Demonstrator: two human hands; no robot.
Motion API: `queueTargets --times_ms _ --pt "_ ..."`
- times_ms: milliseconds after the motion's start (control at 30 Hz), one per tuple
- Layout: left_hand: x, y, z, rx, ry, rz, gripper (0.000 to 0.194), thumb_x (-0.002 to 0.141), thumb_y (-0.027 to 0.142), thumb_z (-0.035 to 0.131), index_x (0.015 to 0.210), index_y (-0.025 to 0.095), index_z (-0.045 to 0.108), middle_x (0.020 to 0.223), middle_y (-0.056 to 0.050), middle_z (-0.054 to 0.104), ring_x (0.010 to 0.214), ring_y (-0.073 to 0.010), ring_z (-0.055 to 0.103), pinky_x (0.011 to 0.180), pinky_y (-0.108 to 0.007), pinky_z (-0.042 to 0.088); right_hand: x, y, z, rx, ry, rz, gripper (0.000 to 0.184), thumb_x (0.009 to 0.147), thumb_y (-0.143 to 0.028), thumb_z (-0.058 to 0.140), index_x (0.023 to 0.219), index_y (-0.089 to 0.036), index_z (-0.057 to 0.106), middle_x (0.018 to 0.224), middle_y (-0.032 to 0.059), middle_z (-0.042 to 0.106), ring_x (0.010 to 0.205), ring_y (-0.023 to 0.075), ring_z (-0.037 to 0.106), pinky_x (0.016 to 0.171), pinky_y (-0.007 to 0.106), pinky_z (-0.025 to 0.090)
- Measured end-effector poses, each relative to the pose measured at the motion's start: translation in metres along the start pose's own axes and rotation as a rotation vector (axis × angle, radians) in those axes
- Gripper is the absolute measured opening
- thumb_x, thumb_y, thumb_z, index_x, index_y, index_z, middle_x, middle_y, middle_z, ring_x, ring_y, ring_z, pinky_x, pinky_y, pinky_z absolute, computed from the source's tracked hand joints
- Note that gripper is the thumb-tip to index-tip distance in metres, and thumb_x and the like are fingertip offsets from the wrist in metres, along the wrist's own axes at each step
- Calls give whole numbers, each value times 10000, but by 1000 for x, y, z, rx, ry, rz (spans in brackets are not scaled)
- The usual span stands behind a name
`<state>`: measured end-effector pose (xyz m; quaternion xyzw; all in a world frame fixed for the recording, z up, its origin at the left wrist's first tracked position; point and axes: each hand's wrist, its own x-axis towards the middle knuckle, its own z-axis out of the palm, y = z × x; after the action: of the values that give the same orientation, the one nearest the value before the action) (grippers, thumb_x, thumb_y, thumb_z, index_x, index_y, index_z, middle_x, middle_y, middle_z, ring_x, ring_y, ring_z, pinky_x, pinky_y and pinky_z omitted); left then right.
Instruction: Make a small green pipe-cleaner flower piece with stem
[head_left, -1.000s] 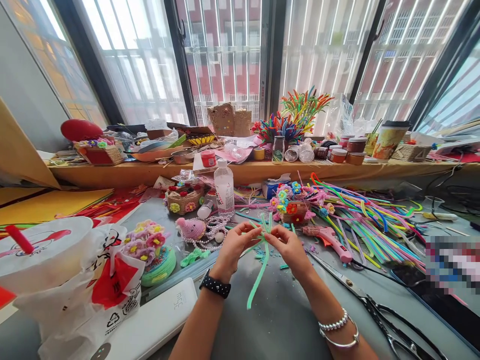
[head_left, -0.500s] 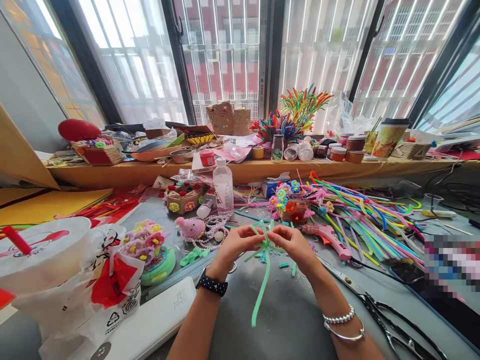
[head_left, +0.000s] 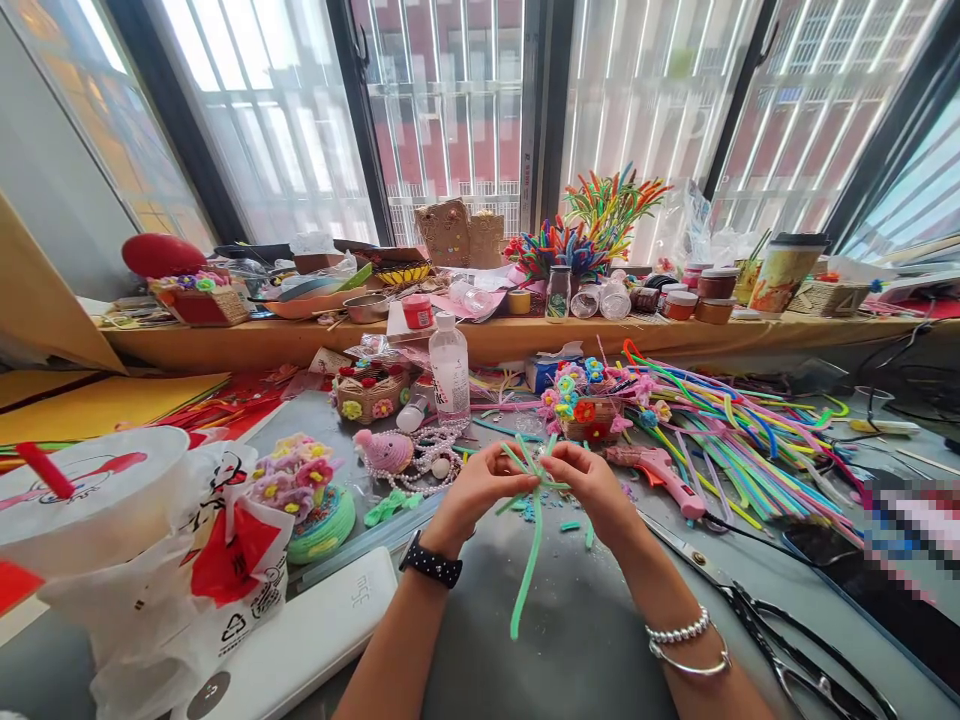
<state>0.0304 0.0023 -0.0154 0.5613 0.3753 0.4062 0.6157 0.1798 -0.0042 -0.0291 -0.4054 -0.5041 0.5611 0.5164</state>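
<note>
Above the near middle of a smooth grey desk (head_left: 555,650), a person's left hand (head_left: 480,490) and right hand (head_left: 592,485) pinch a light-green, star-like bundle of fuzzy pipe cleaners (head_left: 535,540) between their fingers. I'd worry the crossed strips could slip apart if either pinch loosened. Short ends splay around the centre; one long, gently curved strip trails nearward.

I hold a fuzzy light-green pipe-cleaner piece (head_left: 537,503) between my left hand (head_left: 484,490) and right hand (head_left: 592,487). Short arms (head_left: 513,457) fan out from its gathered middle, partly covered by my grip; one longer stem (head_left: 526,575) trails toward me, slightly curved, its end free.
</note>
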Motion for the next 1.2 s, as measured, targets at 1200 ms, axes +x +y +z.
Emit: queueTargets --times_ms 1200 --pt "-5 12 -8 -64 124 44 433 554 212 679 854 153 373 479 101 411 445 -36 388 476 -164 283 -7 -3 -7 -150 -391 91 312 630 -441 595 660 -131 609 640 17 538 578 81 410 546 196 309"
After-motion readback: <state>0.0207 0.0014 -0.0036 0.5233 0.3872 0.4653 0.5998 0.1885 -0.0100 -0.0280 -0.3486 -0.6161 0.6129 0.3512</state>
